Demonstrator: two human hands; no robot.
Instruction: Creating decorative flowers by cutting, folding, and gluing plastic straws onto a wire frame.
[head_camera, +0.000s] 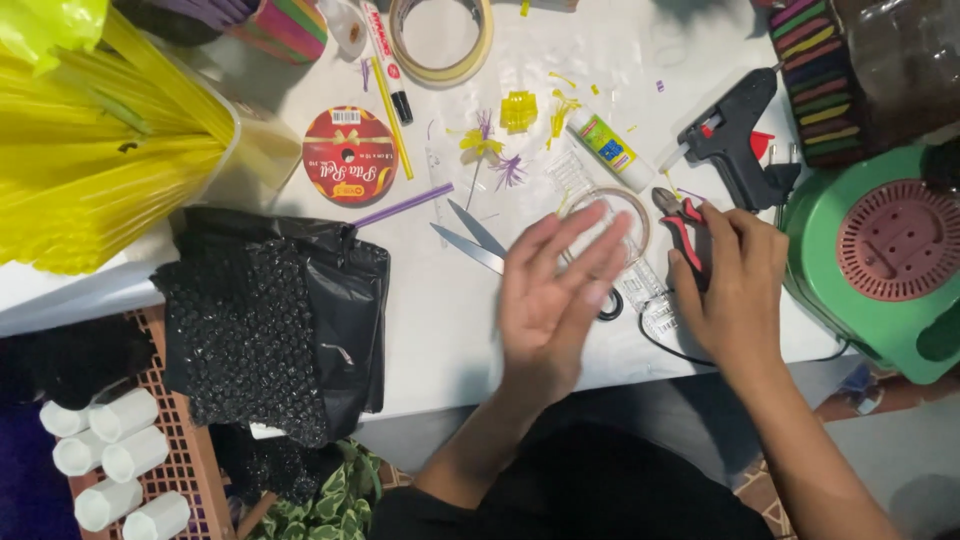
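My left hand hovers flat over the white table, fingers spread, above a pair of scissors and a clear tape roll; it holds nothing. My right hand rests on red-handled pliers, fingers curled around the handles. Small yellow and purple straw flowers lie just beyond the scissors, beside a purple straw.
A black glue gun and glue stick lie at the back right, next to a green round device. Yellow straws, a red ribbon spool, a masking tape roll and a black bag fill the left.
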